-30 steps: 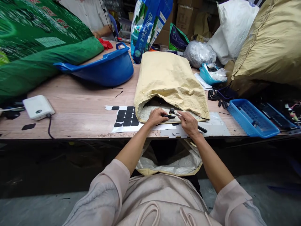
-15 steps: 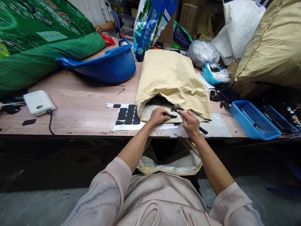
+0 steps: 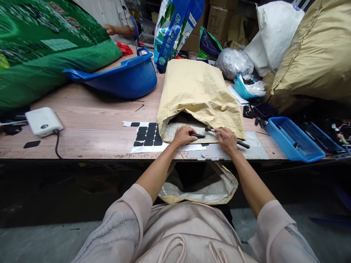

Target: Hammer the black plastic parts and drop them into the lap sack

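My left hand (image 3: 184, 135) is closed around one end of a slim black piece (image 3: 198, 136), which points right over the edge of the beige woven sack (image 3: 203, 82). My right hand (image 3: 226, 139) grips what looks like a small hammer (image 3: 243, 144), its black handle sticking out to the right. The tool's dark round head lies just above the black piece, at the sack's open mouth. Beneath my left wrist is a white sheet with black rounded stickers (image 3: 149, 134). A grey flat board (image 3: 212, 151) lies under my right hand. The sack's inside is dark.
A second open sack (image 3: 197, 197) hangs below the table edge at my lap. Left stand a blue basin (image 3: 117, 82) and a white box with a cable (image 3: 44, 120). Right is a blue basket (image 3: 294, 140). Another person's hand (image 3: 110, 30) shows at the back.
My right hand has moved slightly right, and the hammer has turned so its head now lies lower and flatter. My left hand holds the black piece almost unmoved.
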`<action>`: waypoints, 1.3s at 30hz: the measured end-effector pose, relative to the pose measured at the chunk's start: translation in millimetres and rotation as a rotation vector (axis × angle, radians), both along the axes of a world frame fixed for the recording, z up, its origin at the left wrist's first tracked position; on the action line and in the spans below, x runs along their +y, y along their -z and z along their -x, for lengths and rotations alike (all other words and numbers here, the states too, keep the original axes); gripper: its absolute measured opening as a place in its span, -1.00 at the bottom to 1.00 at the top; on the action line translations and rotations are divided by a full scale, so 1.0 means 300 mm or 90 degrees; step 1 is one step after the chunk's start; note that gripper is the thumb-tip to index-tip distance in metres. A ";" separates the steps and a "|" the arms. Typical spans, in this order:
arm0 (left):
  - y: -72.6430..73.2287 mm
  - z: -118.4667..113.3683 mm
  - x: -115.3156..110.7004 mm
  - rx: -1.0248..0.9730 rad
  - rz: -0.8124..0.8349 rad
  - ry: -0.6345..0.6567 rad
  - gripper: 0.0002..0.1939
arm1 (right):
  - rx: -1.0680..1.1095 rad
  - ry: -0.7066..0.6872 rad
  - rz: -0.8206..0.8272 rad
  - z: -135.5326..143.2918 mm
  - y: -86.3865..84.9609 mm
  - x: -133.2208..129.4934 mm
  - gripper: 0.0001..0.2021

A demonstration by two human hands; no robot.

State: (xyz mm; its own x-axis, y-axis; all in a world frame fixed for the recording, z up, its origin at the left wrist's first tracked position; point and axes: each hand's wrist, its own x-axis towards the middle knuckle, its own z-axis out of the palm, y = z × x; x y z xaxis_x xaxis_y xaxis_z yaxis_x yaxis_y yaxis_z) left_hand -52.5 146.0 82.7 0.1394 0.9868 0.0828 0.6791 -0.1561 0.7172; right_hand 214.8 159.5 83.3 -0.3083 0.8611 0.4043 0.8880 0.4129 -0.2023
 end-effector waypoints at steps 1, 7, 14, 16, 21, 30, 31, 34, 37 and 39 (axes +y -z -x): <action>-0.001 0.000 -0.002 0.006 -0.001 0.001 -0.83 | -0.009 0.005 0.001 -0.012 0.013 0.011 -0.73; 0.000 0.005 -0.008 0.028 -0.015 0.011 -0.83 | -0.002 0.025 -0.013 -0.034 0.070 0.029 -0.73; 0.005 0.008 -0.009 0.036 -0.014 0.015 -0.83 | 0.007 0.036 -0.009 -0.023 0.077 0.021 -0.73; 0.006 0.011 -0.007 0.034 -0.016 0.019 -0.84 | 0.008 0.037 -0.012 -0.023 0.079 0.022 -0.73; -0.009 0.012 -0.014 0.045 -0.024 0.039 -0.86 | 0.015 0.039 0.003 -0.024 0.077 0.027 -0.74; 0.061 -0.112 -0.393 -0.046 -0.032 0.420 -0.73 | -0.005 0.064 0.016 -0.012 0.061 0.019 -0.76; 0.102 -0.125 -0.427 -0.027 -0.006 0.437 -0.73 | -0.006 0.064 0.017 -0.012 0.060 0.018 -0.76; 0.246 -0.140 -0.467 0.070 0.180 0.354 -0.71 | -0.007 0.066 0.018 -0.011 0.058 0.017 -0.75; 0.357 -0.130 -0.451 0.163 0.346 0.229 -0.64 | -0.004 0.061 0.016 -0.012 0.057 0.017 -0.75; 0.377 -0.121 -0.444 0.195 0.369 0.203 -0.59 | -0.003 0.060 0.017 -0.012 0.058 0.017 -0.75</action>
